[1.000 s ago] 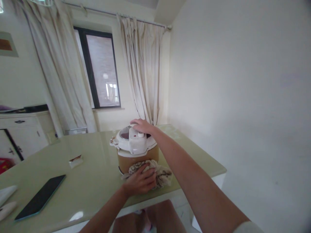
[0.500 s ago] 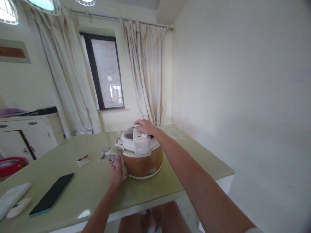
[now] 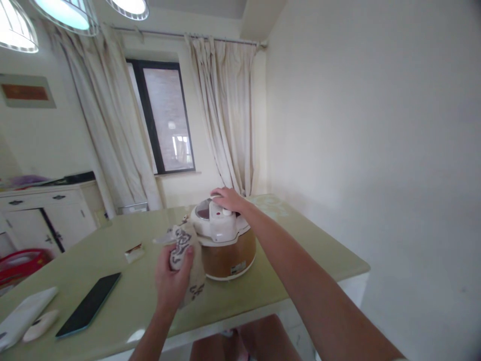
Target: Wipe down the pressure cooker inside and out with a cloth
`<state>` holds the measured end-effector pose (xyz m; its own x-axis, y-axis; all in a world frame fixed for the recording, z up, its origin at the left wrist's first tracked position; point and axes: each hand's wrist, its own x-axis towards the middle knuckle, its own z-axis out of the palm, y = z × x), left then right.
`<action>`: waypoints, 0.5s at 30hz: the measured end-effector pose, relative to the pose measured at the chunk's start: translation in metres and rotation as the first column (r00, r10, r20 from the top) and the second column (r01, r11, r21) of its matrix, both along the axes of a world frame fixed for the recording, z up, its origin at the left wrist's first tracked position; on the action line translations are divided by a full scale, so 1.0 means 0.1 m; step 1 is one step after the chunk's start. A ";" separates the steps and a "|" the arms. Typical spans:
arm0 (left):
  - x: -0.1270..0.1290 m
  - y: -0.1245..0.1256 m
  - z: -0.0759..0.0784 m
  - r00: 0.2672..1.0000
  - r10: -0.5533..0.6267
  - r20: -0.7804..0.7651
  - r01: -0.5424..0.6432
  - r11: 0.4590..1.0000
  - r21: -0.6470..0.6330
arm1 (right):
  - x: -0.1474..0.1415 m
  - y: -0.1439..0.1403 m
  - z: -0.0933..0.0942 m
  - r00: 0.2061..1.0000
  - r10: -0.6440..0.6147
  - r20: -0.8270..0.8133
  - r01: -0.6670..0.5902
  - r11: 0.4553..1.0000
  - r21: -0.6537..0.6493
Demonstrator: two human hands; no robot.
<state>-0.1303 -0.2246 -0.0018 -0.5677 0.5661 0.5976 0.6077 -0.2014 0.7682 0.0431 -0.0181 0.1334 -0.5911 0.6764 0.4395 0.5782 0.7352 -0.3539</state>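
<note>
Left hand [image 3: 173, 278] pinches the patterned cloth [image 3: 185, 243] beside the cooker [image 3: 225, 258]; right hand [image 3: 229, 199] rests atop, grip unclear; surface [image 3: 319, 246] extends rightward to its edge.

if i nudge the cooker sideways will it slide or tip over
The cooker is unlikely to tip, being squat, wide and upright on its base. The table looks glossy, so it might slide if pushed low, though the right hand on its lid may steady it. Its bulky body suggests some weight, but its contents are hidden.
</note>
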 end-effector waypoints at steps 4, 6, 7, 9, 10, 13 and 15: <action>-0.05 0.20 0.64 0.961 0.088 -0.263 -0.066 0.994 0.091 | 0.00 0.05 -0.03 0.996 0.053 0.075 -0.059 0.995 0.081; -0.07 0.48 0.95 0.865 -0.158 -0.476 0.091 0.983 -0.161 | -0.01 0.07 -0.05 0.993 0.003 0.122 -0.017 0.993 0.115; -0.08 0.64 1.09 0.825 -0.263 -0.501 0.133 0.951 -0.280 | -0.01 0.08 -0.05 0.991 -0.034 0.127 0.019 0.993 0.117; -0.06 0.93 1.31 0.806 -0.348 -0.478 0.112 0.883 -0.455 | -0.03 0.08 -0.07 0.991 -0.075 0.114 0.064 0.993 0.098; -0.05 1.05 1.39 0.809 -0.356 -0.469 0.071 0.850 -0.522 | -0.03 0.09 -0.08 0.992 -0.071 0.101 0.062 0.994 0.087; 0.05 1.18 1.56 0.817 -0.297 -0.494 -0.084 0.786 -0.613 | -0.05 0.10 -0.11 0.999 -0.049 0.000 0.049 0.998 0.050; 0.14 1.09 1.58 0.792 -0.265 -0.551 -0.149 0.791 -0.594 | -0.04 0.10 -0.11 0.994 -0.062 -0.087 0.063 0.998 0.008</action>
<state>-0.1159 -0.1157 0.1561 -0.1795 0.9279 0.3267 0.9663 0.1040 0.2355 0.0388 -0.0082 0.1224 -0.5070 0.7057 0.4948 0.5906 0.7026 -0.3969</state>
